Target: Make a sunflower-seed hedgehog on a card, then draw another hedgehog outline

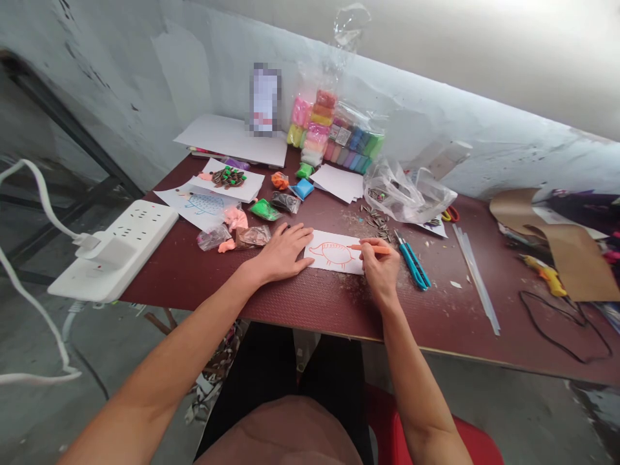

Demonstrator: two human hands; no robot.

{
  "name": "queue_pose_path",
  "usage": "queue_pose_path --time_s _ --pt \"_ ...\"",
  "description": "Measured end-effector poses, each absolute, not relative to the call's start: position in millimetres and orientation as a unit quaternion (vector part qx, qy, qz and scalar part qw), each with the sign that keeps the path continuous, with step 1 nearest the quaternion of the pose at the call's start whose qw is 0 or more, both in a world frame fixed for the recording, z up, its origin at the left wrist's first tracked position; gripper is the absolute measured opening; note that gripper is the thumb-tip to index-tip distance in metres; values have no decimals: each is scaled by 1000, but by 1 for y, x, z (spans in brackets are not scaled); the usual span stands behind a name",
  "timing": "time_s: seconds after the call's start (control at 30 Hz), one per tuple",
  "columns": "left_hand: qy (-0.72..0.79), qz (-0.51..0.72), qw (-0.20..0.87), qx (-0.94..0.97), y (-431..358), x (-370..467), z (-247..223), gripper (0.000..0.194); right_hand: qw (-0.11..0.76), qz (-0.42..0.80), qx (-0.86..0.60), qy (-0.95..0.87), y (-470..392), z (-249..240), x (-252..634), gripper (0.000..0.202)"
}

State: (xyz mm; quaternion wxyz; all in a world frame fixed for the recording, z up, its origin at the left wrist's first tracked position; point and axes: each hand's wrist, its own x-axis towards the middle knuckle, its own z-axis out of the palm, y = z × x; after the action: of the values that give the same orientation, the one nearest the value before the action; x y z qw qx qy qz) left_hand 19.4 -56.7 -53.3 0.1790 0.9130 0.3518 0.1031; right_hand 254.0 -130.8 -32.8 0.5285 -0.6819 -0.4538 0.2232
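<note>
A small white sheet of paper (317,259) lies flat near the table's front edge, with an orange outline of a long-nosed, short-legged animal on it. My left hand (285,252) rests flat with fingers spread, its fingertips on the sheet's left edge. An orange marker (382,249) is pinched in my right hand (381,268), and its tip meets the drawing's right side. Just right of that hand lies a blue utility knife (413,261). Loose striped seeds (376,221) are scattered behind the sheet. Bags of green (264,209) and brown clay (252,236) sit beyond my left hand.
A white power strip (116,248) overhangs the table's left end. Packs of coloured clay (339,135) lean on the wall. Clear sticks (477,278), a yellow glue gun (545,274) with its cord, and brown card (581,258) lie right. A seed-covered figure (228,176) sits on paper at left.
</note>
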Motion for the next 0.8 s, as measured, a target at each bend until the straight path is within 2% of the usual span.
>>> queue_pose_path --time_s 0.4,0.8 --pt "355 105 177 912 -58 20 -52 57 467 259 -641 -551 -134 -38 232 26" --pt "356 107 176 911 -58 20 -51 56 447 272 -633 -571 -134 -39 230 29"
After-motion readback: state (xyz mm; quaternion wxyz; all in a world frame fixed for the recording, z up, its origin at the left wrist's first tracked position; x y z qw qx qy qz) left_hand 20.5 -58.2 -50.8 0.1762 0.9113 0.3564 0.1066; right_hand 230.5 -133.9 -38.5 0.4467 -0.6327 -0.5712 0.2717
